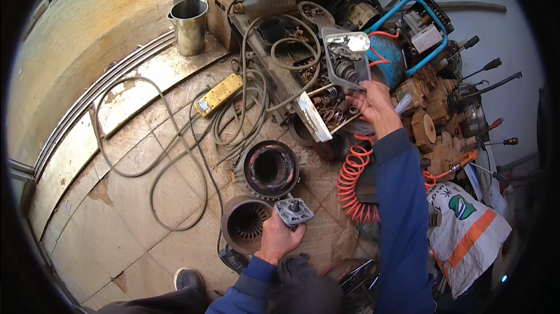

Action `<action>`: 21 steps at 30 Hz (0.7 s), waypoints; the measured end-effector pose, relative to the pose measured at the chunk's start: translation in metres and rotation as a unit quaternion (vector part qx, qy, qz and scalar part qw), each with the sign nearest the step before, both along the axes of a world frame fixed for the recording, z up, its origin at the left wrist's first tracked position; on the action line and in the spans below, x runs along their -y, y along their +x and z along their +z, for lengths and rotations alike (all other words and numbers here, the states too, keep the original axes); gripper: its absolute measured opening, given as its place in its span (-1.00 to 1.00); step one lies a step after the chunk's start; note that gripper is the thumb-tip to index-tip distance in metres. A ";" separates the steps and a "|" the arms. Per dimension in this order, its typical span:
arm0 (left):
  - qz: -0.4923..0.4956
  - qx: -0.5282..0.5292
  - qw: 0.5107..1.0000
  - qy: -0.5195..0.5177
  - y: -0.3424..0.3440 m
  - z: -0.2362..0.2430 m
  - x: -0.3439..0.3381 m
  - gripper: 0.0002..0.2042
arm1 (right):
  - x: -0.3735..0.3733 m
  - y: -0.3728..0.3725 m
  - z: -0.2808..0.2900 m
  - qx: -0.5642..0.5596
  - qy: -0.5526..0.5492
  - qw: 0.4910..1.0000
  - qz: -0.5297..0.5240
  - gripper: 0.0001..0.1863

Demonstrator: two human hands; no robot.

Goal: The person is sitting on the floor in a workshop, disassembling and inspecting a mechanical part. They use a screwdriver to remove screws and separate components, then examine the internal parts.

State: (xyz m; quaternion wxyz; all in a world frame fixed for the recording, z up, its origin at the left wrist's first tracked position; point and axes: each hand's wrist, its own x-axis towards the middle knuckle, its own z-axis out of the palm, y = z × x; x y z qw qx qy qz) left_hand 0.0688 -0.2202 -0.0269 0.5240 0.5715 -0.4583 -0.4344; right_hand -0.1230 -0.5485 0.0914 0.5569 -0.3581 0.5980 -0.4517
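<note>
In my left hand is a grey cast-metal gear housing with a dark shaft standing up from its middle. The fingers wrap round its lower part. My right hand reaches farther out and grips the near rim of a clear plastic tub. Metal parts lie in that tub, among them a ribbed cylindrical piece; a pale lid-like piece rests at its far end. Just left of my left hand stands a round motor casing with a slotted inside. Beyond it is a second round casing with a dark bore.
A yellow power strip and looped grey cable lie on the tiled floor. A tray of rusty parts sits near the tub. Right are a coiled orange hose, a blue-framed compressor, screwdrivers and a white sack. A metal jug stands far left.
</note>
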 end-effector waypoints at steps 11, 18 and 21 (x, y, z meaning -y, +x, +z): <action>0.023 0.036 0.998 -0.055 -0.003 -0.015 0.004 -0.73 | -0.244 -0.066 0.037 -0.042 -0.003 0.997 0.069 -0.72; 0.020 0.044 0.999 -0.023 -0.008 -0.014 0.006 -0.71 | -0.403 -0.081 0.001 -0.068 0.151 0.984 -0.069 -0.71; 0.038 0.008 0.999 -0.031 -0.010 -0.013 0.004 -0.73 | -0.449 -0.076 -0.055 -0.011 0.195 0.975 -0.106 -0.73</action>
